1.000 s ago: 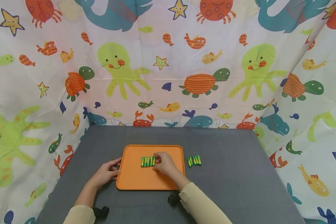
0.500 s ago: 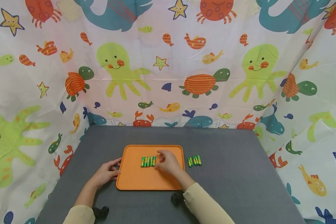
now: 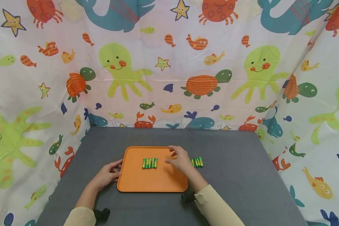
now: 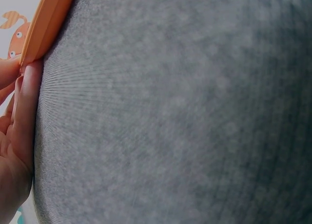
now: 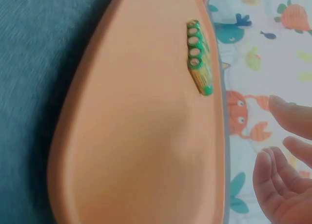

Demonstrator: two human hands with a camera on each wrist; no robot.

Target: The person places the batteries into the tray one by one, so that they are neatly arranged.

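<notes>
An orange tray (image 3: 147, 183) lies on the grey table, with several green and yellow batteries (image 3: 149, 163) standing side by side in a neat row on it. The right wrist view shows the batteries' round ends (image 5: 195, 52). My left hand (image 3: 108, 173) holds the tray's left rim; in the left wrist view its thumb and a finger (image 4: 32, 85) meet at the edge. Over the tray's right side, my right hand (image 3: 181, 159) has parted, relaxed fingers with nothing between them. Just beyond it, more batteries (image 3: 197, 162) lie on the table, partly hidden by the hand.
The grey table (image 3: 237, 175) extends around the tray on all sides. A white curtain (image 3: 169, 103) printed with sea animals hangs behind it and along both sides. Black straps (image 3: 102, 214) sit at the wrists.
My right hand has drawn away from the battery row and moved right, over the tray's right edge, with its fingers spread. The left hand, tray and battery row have stayed in place.
</notes>
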